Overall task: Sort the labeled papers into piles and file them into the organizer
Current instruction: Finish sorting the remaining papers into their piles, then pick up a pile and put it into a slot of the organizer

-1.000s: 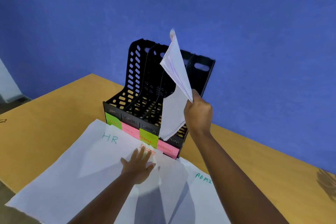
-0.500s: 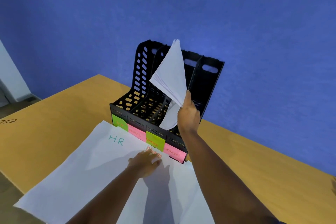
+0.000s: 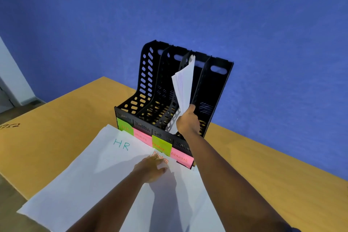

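Blue wall behind, right hand (image 3: 188,121) pinching a paper sheaf (image 3: 183,85) into the organizer (image 3: 216,88), frame centre; left hand (image 3: 150,167) spread flat on the HR pile (image 3: 84,175); next, lower and release.

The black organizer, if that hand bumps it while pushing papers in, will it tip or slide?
Probably slides rather than tips: the black organizer has a broad base flat on the table. It looks like light perforated plastic, mostly empty, so the right hand pushing the sheaf could nudge it backward.
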